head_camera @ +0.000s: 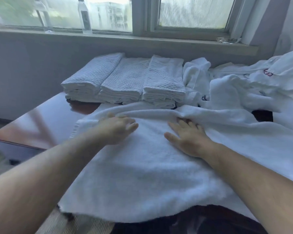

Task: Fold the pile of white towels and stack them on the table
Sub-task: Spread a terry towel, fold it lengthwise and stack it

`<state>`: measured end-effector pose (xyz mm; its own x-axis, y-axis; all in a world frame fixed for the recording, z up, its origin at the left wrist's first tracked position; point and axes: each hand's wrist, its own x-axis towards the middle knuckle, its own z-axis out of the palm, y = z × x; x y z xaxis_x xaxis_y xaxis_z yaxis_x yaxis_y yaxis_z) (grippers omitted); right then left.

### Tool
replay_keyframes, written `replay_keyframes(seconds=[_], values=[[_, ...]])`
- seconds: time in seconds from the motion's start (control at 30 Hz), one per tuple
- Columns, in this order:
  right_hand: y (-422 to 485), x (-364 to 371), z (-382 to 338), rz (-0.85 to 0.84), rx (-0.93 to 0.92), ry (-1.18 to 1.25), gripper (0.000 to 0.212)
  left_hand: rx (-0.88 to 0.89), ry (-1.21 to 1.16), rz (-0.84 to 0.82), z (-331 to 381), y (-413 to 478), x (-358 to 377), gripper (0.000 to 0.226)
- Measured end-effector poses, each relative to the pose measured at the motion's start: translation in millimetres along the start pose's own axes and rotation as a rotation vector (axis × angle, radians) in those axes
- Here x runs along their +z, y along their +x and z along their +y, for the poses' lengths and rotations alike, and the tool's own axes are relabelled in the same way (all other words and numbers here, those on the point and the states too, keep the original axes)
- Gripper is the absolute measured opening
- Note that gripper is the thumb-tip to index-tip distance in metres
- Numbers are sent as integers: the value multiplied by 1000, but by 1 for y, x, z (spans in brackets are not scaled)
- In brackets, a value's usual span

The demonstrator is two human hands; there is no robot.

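Note:
A large white towel (142,179) lies spread over the table in front of me, its near edge hanging off the front. My left hand (117,130) rests flat on it with straight fingers, close to a raised fold along the far side. My right hand (188,137) also lies palm down on the towel, its fingertips at that fold. Behind the towel stand three stacks of folded white towels (125,81) side by side. A loose pile of unfolded white towels (243,85) with dark embroidered marks lies at the back right.
The reddish-brown table (41,125) shows bare wood at the left, ending in a left edge. A grey wall and window sill (142,39) run behind the stacks. A clear bottle (85,17) stands on the sill.

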<state>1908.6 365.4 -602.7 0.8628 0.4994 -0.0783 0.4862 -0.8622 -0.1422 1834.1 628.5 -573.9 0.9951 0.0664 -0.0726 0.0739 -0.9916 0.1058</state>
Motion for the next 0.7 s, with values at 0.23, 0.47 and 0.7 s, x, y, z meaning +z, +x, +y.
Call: replay_keyframes(seconds=[0.23,0.47,0.7], values=[[-10,-2,12,105,592,-34,85,-143,-57,21,8,2,29,61],[-40,-24,53,372,416,66,47,247,-187,244,110,27,34,45],[-115,-21,136,42,760,-52,79,524,-30,68,187,49,51,57]])
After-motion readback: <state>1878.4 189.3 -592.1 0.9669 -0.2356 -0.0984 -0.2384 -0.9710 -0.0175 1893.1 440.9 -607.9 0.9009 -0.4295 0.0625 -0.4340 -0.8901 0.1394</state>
